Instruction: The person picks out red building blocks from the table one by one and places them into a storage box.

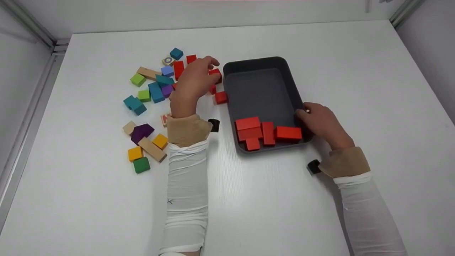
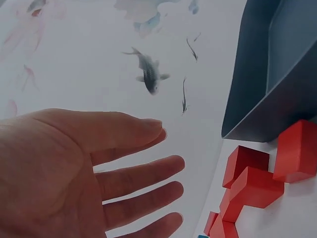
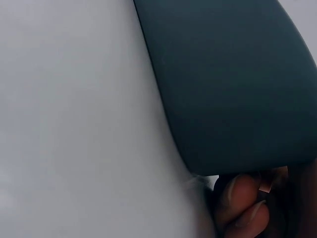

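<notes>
My left hand (image 1: 195, 81) hovers over the red blocks left of the dark grey tray (image 1: 289, 78), holding nothing. In the left wrist view its fingers (image 2: 143, 168) are extended and apart from the blocks. Near it are a red block (image 1: 220, 97) beside the tray wall and a taller red block (image 1: 178, 70); others are partly hidden behind the hand. My right hand (image 1: 323, 122) grips the tray's right edge, thumb at the rim; its curled fingers (image 3: 242, 193) show by the tray's side in the right wrist view. Several red blocks (image 1: 248, 124) lie at the tray's near end.
Left of my left arm lie mixed wooden blocks: a teal block (image 1: 135, 105), a purple block (image 1: 142, 132), a plain wooden plank (image 1: 152, 149), a green block (image 1: 141, 165) and others. The white table (image 1: 256, 206) meets walls at the back and left.
</notes>
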`<state>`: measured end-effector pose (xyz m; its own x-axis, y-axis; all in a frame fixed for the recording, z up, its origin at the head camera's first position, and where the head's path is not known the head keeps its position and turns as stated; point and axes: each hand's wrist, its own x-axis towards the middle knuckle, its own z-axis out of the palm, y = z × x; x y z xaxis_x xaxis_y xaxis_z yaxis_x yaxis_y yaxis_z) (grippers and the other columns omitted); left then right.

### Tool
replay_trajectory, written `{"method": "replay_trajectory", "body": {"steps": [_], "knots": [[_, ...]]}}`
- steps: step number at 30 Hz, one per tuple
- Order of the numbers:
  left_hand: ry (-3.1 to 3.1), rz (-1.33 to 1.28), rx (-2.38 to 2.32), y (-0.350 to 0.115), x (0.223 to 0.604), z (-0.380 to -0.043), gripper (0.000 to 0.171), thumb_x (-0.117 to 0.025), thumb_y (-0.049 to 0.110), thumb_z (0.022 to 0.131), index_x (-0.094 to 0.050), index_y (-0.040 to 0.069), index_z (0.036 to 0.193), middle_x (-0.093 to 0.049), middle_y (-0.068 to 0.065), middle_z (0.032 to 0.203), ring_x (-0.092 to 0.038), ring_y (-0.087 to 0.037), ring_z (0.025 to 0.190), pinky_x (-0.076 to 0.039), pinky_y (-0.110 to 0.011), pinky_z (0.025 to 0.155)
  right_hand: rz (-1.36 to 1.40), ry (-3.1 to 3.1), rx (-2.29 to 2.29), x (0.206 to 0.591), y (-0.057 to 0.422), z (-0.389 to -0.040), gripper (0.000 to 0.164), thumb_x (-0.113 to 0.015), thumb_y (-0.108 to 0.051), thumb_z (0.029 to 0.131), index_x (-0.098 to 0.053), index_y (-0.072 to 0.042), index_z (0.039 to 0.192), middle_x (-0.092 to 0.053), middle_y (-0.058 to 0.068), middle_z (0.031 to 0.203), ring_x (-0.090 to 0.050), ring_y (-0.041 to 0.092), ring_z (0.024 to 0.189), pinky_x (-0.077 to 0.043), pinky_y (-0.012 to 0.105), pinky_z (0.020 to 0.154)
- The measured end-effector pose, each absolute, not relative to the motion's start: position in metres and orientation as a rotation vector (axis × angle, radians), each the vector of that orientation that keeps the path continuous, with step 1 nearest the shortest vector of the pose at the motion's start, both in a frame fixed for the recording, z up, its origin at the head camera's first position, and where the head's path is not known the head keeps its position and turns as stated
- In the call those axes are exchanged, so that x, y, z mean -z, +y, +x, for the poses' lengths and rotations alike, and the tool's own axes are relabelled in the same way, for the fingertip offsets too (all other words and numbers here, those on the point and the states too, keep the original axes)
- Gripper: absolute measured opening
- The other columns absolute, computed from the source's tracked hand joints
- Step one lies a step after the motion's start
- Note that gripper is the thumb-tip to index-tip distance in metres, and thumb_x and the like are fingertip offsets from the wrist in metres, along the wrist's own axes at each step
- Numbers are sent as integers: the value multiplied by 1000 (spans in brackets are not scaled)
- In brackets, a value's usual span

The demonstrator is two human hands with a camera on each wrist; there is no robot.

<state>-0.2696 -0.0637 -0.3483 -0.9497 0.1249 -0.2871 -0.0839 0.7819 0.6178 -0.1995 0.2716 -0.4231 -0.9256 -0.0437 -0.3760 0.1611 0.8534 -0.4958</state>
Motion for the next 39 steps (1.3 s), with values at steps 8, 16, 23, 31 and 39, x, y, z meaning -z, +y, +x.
{"method": "replay_trajectory", "body": {"steps": [8,16,23,31,39], "knots": [[2692,-45,-997,-66,368,-272,58,-68,30,101,-46,23,154,-49,-4,157,-47,-21,142,-49,-39,113,61,2654,754,422,274,-197,44,-38,-37,106,-60,-2,123,-62,21,115,-54,35,105,-45,48,91],[2739,-48,-1046,-54,399,-278,55,-65,28,102,-47,22,154,-46,-4,159,-42,-23,145,-43,-39,119,79,2636,753,422,273,-191,46,-38,-36,106,-59,-1,129,-63,22,120,-55,35,108,-47,49,93],[2692,-35,-1086,-53,421,-279,61,-66,22,101,-43,19,158,-46,-6,159,-38,-27,146,-48,-45,114,21,2707,739,425,267,-191,28,-42,-31,103,-54,-8,91,-54,9,84,-53,27,86,-39,36,75],[2766,-69,-1049,-56,433,-286,57,-68,18,100,-49,21,154,-50,-5,155,-38,-26,143,-48,-43,112,7,2713,746,428,265,-195,28,-43,-30,103,-54,-8,92,-55,9,85,-54,27,86,-40,36,75],[2753,-65,-1054,-50,426,-297,55,-70,19,99,-52,22,151,-54,-5,151,-45,-27,138,-46,-45,114,73,2696,796,427,271,-197,34,-42,-34,105,-60,-5,105,-61,14,98,-55,30,96,-43,40,82]]}}
